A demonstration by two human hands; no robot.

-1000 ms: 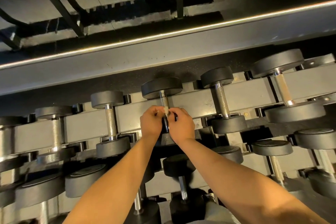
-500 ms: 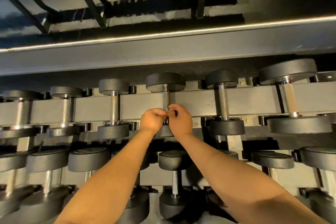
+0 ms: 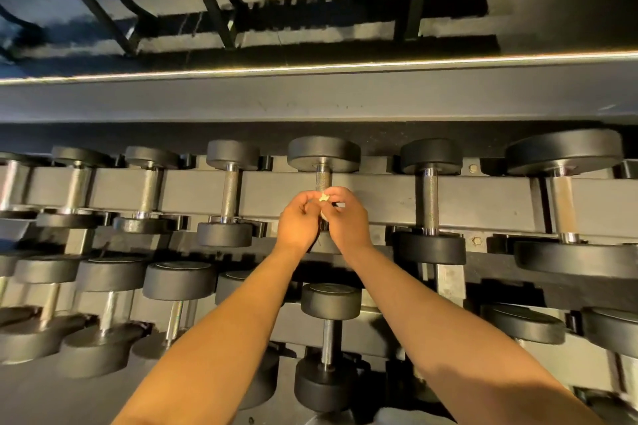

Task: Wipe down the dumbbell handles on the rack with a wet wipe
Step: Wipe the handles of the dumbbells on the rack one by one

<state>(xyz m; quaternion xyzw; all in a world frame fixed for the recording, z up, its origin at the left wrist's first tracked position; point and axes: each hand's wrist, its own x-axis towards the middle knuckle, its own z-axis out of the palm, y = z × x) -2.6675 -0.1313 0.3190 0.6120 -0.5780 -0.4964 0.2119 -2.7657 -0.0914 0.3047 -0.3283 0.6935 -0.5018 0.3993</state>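
Where the two forearms reach in from the bottom edge, the left hand [image 3: 299, 221] and right hand [image 3: 347, 220] meet over the near half of one dumbbell handle [image 3: 323, 179] on the top tier of the rack [image 3: 379, 197]. Both grips are curled closed, fingertips drawn together around a small pale wet wipe [image 3: 324, 197], of which only a crumpled scrap shows between them; it sits right at the handle. How much of the wipe wraps the bar underneath cannot be told.

Beyond the hands, the bare knurled stretch of the handle runs straight away from the person, its long axis pointing front to back toward the far weight head [image 3: 324, 152]. So the unwiped part lies directly ahead of both grips, and the hands seem equally near it. A push along that axis, away from the body, looks like what the stroke needs.

Neighbouring dumbbells stand parallel on either side, well apart from the hands.
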